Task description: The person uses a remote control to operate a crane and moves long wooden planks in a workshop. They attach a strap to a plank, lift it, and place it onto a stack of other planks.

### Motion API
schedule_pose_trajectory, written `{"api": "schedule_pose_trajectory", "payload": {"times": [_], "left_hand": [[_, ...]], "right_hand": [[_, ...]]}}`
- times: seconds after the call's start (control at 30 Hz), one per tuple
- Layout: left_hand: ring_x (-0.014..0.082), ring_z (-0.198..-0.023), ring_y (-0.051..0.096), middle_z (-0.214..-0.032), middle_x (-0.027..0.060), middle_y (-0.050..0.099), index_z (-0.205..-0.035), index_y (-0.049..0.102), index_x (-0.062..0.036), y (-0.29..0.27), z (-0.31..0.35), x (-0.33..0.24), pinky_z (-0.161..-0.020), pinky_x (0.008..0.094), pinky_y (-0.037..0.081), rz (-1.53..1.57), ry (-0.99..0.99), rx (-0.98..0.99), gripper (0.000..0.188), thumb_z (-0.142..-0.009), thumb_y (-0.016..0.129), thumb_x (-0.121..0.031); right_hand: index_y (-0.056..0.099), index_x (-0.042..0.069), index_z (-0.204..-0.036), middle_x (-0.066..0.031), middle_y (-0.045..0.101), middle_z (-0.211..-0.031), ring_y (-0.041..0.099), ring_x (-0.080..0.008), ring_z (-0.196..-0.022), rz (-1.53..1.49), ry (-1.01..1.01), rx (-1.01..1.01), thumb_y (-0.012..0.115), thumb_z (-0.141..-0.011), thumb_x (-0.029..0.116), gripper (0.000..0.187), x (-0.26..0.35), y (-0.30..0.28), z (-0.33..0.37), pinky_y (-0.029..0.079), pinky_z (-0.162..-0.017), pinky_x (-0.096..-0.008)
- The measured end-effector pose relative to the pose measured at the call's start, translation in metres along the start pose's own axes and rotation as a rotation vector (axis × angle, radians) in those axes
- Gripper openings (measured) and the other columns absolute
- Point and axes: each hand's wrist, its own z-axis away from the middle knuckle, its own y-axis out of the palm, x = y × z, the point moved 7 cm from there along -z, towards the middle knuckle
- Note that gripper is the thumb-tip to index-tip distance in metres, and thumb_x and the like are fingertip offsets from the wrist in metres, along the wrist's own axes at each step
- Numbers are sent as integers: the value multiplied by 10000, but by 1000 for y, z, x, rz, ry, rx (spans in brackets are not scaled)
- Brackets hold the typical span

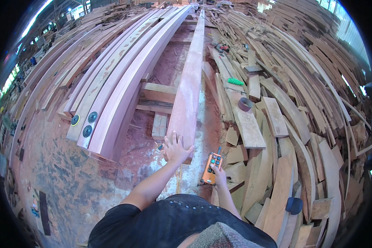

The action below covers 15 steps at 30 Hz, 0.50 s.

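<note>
My left hand (177, 149) lies with fingers spread on the near end of a long, squared wooden beam (187, 99). The beam runs straight away from me into the distance. In my right hand (220, 175) is an orange handheld remote control (211, 168) with dark buttons and a short antenna. My right thumb rests on its face, by the buttons; whether it presses one I cannot tell. The remote is just right of the beam's near end, apart from it. Wooden crosspieces (158, 91) show beside the beam on its left.
Thick long beams (124, 99) lie side by side at left, with black round discs (92, 117) on their near ends. Planks and offcuts (277, 115) crowd the right side. On them are a green object (235, 81), a brown ring-shaped roll (244, 104) and a dark blue object (294, 205).
</note>
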Motion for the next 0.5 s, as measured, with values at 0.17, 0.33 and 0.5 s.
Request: {"api": "schedule_pose_trajectory", "payload": {"times": [0.17,0.33,0.5], "left_hand": [[529,-1600,134,-1792,94,171,-1656,415,-199,1,-1,9,-1269,686,178,-17,-20,13,1007,-860,616,-781],[517,-1606,137,-1793,92,166,-1660,410,-206,5,-5,21,-1266,678,197,-26,-11,-25,1004,-864,610,-786],[527,-1593,172,-1785,88,204,-1653,424,-202,9,-11,29,-1262,679,208,-92,10,-67,994,-874,594,-795]], "right_hand": [[714,48,-1235,-18,739,-1084,687,-125,-947,23,-5,-12,790,-970,284,363,3,0,4,552,-862,-316],[696,46,-1295,-37,729,-1139,686,-146,-991,88,-40,-22,784,-970,315,431,7,0,8,551,-904,-331],[684,27,-1280,-45,727,-1117,689,-136,-979,107,-14,3,792,-960,351,468,9,0,14,559,-873,-329]]}}
